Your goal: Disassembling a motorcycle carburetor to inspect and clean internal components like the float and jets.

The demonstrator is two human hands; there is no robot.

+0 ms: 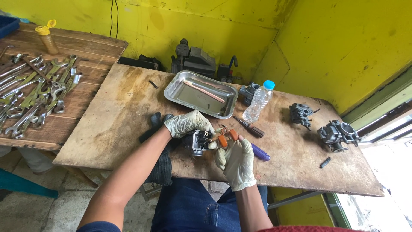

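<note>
My left hand point(187, 123), in a pale glove, grips a small grey metal carburetor point(198, 143) over the near middle of the wooden board point(124, 124). My right hand point(237, 162), also gloved, holds orange-handled pliers point(227, 137) whose tip touches the brass parts on the carburetor's open face. A purple-handled screwdriver point(260, 152) lies just right of my right hand. A dark glove or cloth point(151, 129) lies under my left forearm.
A steel tray point(176, 88) with a toothbrush sits behind my hands. Beside it stand a clear water bottle point(258, 101) and a dark-handled screwdriver point(251, 128). Two more carburetors point(301, 114) point(337, 134) lie at the right. Several wrenches point(36, 96) cover the left table.
</note>
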